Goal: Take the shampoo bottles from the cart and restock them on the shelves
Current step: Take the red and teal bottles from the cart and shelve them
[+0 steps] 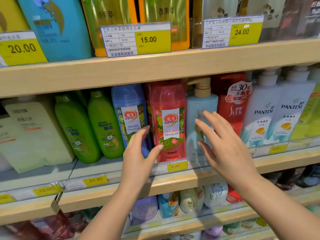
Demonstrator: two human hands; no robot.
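A red Mewon shampoo bottle (168, 118) stands upright on the middle shelf (173, 181), between a blue Mewon bottle (129, 108) and a pale blue pump bottle (200, 104). My left hand (140, 156) reaches in from below, its thumb tip touching the red bottle's lower left side and its fingers stretched in front of the blue bottle. Spread with straight fingers, my right hand (223, 144) is in front of the pale blue pump bottle, just right of the red one. Neither hand holds anything. The cart is out of view.
Two green Rejoice bottles (91, 125) and a pale green pack (32, 134) stand to the left. A red Slek bottle (233, 104) and white Pantene bottles (277, 108) stand to the right. Shelves above and below hold more bottles, with yellow price tags (152, 40) along the edges.
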